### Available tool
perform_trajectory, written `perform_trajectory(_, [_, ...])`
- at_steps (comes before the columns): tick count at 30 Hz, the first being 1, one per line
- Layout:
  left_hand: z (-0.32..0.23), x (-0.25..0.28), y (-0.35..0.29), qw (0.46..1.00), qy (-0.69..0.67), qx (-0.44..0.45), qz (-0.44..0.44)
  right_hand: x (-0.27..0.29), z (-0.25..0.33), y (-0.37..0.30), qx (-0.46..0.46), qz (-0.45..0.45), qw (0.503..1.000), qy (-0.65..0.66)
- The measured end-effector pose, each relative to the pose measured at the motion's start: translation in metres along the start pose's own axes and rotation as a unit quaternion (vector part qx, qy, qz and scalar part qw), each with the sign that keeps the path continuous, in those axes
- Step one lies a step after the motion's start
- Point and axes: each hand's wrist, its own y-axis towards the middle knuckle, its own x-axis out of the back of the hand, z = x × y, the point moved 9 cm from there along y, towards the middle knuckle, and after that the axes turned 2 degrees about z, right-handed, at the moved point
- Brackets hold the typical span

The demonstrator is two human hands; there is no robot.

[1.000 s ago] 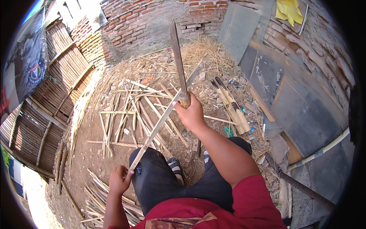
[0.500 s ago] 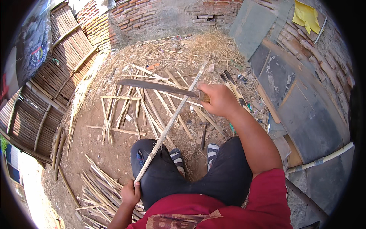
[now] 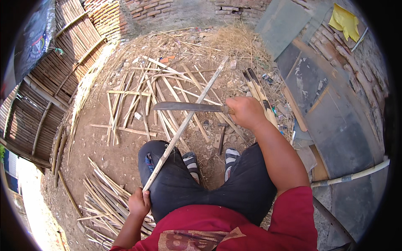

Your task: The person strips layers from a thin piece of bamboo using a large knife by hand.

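My left hand [image 3: 139,202] is closed around the near end of a long, pale strip of split wood or bamboo [image 3: 171,144]. The strip slants up and away to the right, passing over my left thigh. In my right hand [image 3: 248,112] is the handle of a machete [image 3: 180,106], mostly covered by my fingers. Its dark blade points left and crosses the strip beyond my knees. I cannot tell whether the blade touches the strip.
Similar strips lie scattered on the dirt [image 3: 125,130], with a denser pile [image 3: 104,205] at my left. A hammer-like tool [image 3: 222,139] lies near my sandalled feet. Dark sheets [image 3: 335,121] lean along the right, bamboo panels [image 3: 69,54] stand left, and a brick wall [image 3: 167,16] stands behind.
The machete has moved nearer to me along the strip, and its blade now lies more level. My left hand keeps its hold on the strip's near end. The whole view has shifted slightly.
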Motion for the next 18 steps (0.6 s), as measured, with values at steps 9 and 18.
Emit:
perform_trajectory(9, [0.003, -0.003, 0.003, 1.000, 0.023, 0.011, -0.004, -0.020, -0.051, 0.006, -0.119, 0.045, 0.991, -0.051])
perform_trajectory(18, [0.007, -0.002, -0.007, 1.000, -0.012, 0.001, -0.001, -0.027, 0.039, 0.001, 0.133, -0.009, 0.989, -0.064])
